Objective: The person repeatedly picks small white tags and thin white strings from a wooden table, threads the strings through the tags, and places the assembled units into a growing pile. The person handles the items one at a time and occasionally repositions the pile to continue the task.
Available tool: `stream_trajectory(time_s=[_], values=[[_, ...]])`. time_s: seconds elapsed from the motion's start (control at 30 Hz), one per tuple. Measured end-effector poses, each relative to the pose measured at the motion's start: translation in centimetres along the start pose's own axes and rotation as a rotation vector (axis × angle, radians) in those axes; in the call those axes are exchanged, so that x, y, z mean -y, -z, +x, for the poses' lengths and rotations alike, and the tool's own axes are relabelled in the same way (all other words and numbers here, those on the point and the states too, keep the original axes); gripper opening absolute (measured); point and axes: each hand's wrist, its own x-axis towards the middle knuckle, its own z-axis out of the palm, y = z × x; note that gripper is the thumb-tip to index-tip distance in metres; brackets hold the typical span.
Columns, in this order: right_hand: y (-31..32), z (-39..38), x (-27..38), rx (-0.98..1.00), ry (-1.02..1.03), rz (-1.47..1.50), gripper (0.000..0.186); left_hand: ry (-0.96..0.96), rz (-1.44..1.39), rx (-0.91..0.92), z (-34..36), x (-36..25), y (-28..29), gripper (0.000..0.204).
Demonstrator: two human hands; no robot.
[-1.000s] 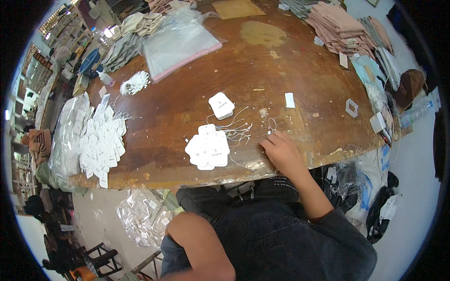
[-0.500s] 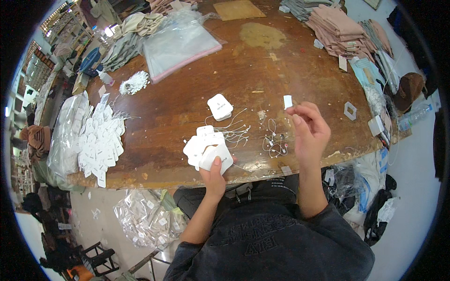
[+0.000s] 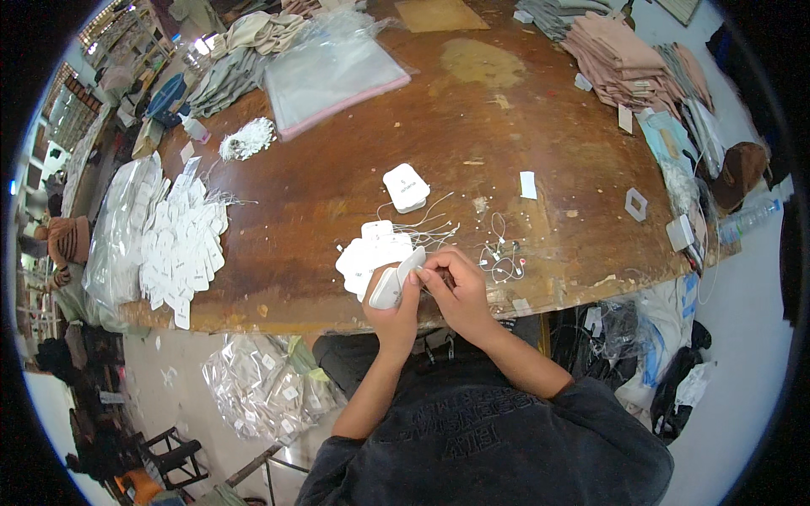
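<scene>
White tags (image 3: 386, 288), rounded at the corners, are held just above the near edge of a brown wooden table (image 3: 337, 169) in the head view. The left hand (image 3: 395, 319) is clamped on them, thumb on top. The right hand (image 3: 460, 291) meets it there, its thumb and fingertips brought together at the raised edge of one tag; whether they also grip a string is too small to tell.

Near the middle of the table's near edge, just beyond the left hand, lies a loose pile of tags (image 3: 363, 257) with pale strings (image 3: 434, 229) trailing rightward. Farther in on the table sits a neat stack of tags (image 3: 406, 187). Looped strings (image 3: 506, 261) lie toward the table's right side, near the right hand. At the table's left end spreads a larger heap of tags (image 3: 181, 240); on its far right rest folded pink garments (image 3: 620, 59).
</scene>
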Motion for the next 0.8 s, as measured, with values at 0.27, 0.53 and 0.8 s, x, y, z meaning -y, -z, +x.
stream_trajectory(time_s=[0.27, 0.53, 0.8], values=[[-0.4, 1.0, 0.4, 0.025, 0.210, -0.222, 0.006, 0.066, 0.068, -0.051, -0.2, -0.6, 0.1, 0.016], [-0.3, 1.0, 0.7, 0.053, 0.214, -0.184, 0.005, -0.173, 0.165, -0.001, 0.0, -0.6, 0.5, 0.016], [1.0, 1.0, 1.2, 0.110, -0.133, 0.037, 0.007, -0.726, 0.670, 0.106, 1.6, -0.2, 1.8, 0.029]])
